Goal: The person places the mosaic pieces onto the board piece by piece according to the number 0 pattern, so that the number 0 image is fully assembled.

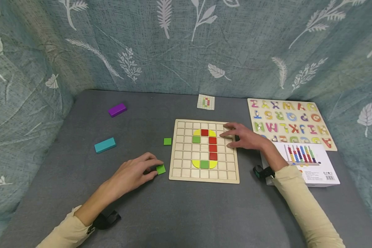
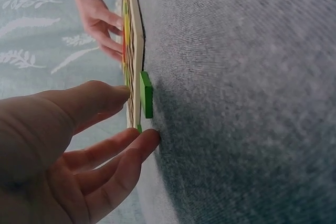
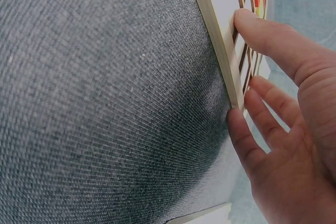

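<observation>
Near the lower left corner of a wooden grid board (image 1: 181, 173), my left hand (image 1: 133, 174) reaches to a loose green square tile (image 1: 161, 169). Its thumb and fingers stand apart beside the tile (image 2: 147, 98), without a visible pinch. A second green tile (image 1: 167, 141) lies by the board's left edge. My right hand (image 1: 246, 136) rests on the board's right side with fingers spread; its thumb (image 3: 249, 20) lies on top. On the grid, red squares (image 1: 213, 148), green squares (image 1: 204, 164) and yellow rounded corner pieces (image 1: 196, 164) form part of a ring.
A small pattern card (image 1: 206, 102) lies behind the board. To the left are a purple block (image 1: 117, 110) and a teal block (image 1: 105, 145). A letter puzzle board (image 1: 327, 134) and a white abacus box (image 1: 320, 174) lie at the right, under or near the right forearm.
</observation>
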Demonstrator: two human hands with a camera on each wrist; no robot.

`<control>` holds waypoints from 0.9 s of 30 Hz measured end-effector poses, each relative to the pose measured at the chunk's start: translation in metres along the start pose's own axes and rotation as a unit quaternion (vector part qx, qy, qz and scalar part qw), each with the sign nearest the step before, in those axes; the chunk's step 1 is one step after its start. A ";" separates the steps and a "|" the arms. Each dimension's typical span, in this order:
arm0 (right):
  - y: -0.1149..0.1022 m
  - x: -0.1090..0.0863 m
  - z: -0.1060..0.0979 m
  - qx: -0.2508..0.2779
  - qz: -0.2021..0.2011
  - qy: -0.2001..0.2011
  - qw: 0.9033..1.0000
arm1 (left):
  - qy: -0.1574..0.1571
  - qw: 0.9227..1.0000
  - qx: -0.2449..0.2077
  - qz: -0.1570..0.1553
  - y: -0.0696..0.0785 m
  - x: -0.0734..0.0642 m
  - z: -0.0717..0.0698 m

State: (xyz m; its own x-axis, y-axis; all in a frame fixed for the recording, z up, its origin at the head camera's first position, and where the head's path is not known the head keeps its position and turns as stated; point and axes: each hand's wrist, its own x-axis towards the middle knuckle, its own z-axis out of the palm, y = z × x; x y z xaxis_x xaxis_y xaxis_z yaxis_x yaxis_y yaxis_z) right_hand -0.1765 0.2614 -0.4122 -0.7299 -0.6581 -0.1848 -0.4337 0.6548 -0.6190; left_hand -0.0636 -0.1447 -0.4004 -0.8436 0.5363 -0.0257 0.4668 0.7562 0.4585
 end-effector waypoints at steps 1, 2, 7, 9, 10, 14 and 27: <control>0.000 0.000 0.000 0.001 0.000 0.000 1.000 | -0.003 1.000 0.000 -0.001 0.000 0.001 0.000; -0.001 0.000 0.000 0.002 0.000 0.000 1.000 | -0.004 1.000 -0.002 -0.001 0.000 0.001 -0.001; -0.001 0.000 -0.001 0.002 -0.002 -0.001 1.000 | -0.017 1.000 0.001 -0.005 0.002 0.004 -0.004; -0.001 0.000 -0.001 0.003 -0.002 -0.002 1.000 | -0.026 1.000 0.003 -0.003 0.004 0.004 -0.004; -0.001 0.000 -0.001 0.004 -0.001 -0.003 1.000 | -0.030 1.000 0.006 -0.002 0.004 0.004 -0.004; 0.000 0.000 0.000 0.005 -0.002 -0.002 1.000 | -0.037 0.999 0.011 0.002 0.005 0.005 -0.003; 0.000 -0.001 0.000 0.012 -0.001 0.001 1.000 | -0.049 0.999 0.019 0.010 0.005 0.008 0.000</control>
State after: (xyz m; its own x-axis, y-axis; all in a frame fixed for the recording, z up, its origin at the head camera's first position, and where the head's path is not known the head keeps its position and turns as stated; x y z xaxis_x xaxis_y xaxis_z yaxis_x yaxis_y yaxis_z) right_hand -0.1755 0.2617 -0.4119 -0.7301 -0.6583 -0.1833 -0.4217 0.6451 -0.6372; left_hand -0.0676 -0.1367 -0.3981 -0.8047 0.5843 -0.1047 0.4945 0.7574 0.4264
